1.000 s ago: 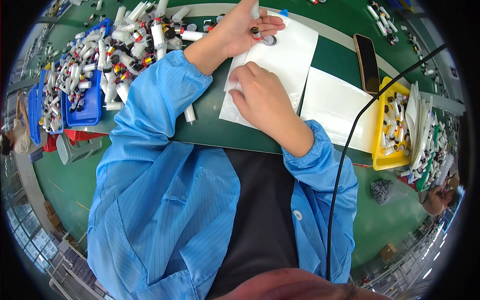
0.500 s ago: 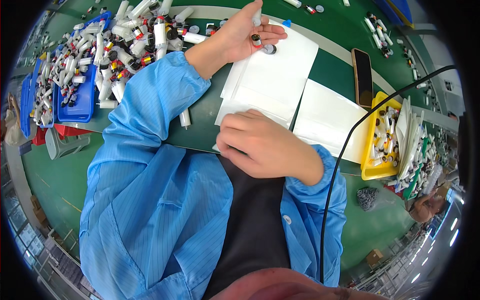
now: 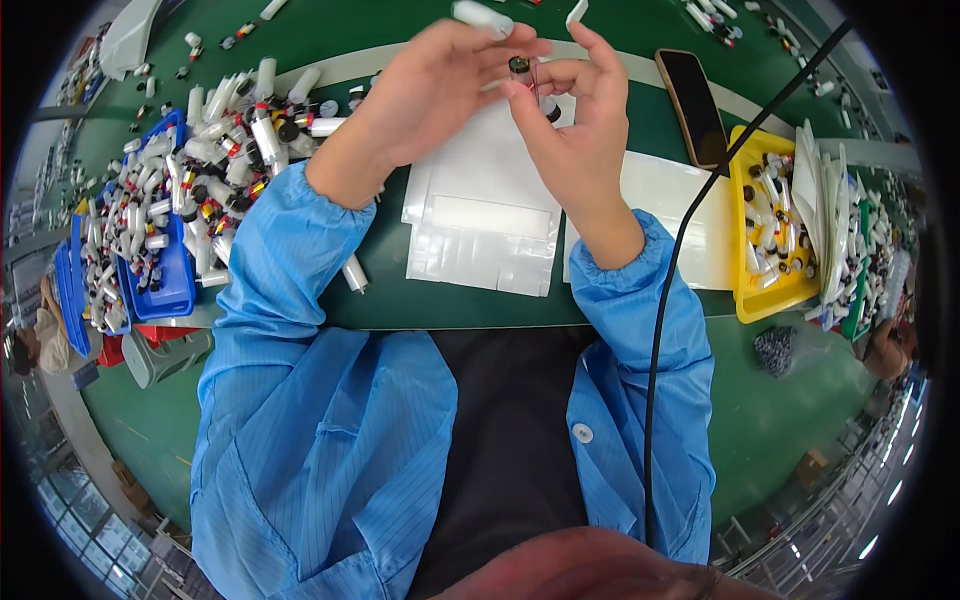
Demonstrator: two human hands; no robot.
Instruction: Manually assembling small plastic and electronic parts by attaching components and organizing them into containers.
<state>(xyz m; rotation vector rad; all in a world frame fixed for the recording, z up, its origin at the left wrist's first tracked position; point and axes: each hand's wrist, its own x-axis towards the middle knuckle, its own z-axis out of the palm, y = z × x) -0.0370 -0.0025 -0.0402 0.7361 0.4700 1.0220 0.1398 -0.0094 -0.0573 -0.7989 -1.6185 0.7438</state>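
Observation:
My left hand point(image 3: 430, 85) is above the white bags, slightly blurred, its fingers reaching right. It grips a white plastic bottle point(image 3: 480, 17) at its upper edge. My right hand point(image 3: 585, 120) faces it, pinching a small clear vial with a black top and a reddish band point(image 3: 520, 70) between thumb and fingers. A dark-rimmed round cap point(image 3: 549, 108) shows against the right palm; how it is held is unclear. A white piece point(image 3: 577, 12) appears just beyond the right index fingertip. Beneath both hands lie flat white plastic bags point(image 3: 480, 255).
A heap of white bottles and small vials point(image 3: 215, 165) covers the left side, with blue trays point(image 3: 165, 265) beside it. A single bottle point(image 3: 354, 273) lies near the front edge. To the right are more white bags point(image 3: 690, 240), a phone point(image 3: 692, 105), a yellow bin point(image 3: 770, 305) and a hanging black cable point(image 3: 680, 250).
My right hand has risen from the near edge of the bags to meet the left. The small vial, earlier in my left fingers, is now in the right. The view has shifted.

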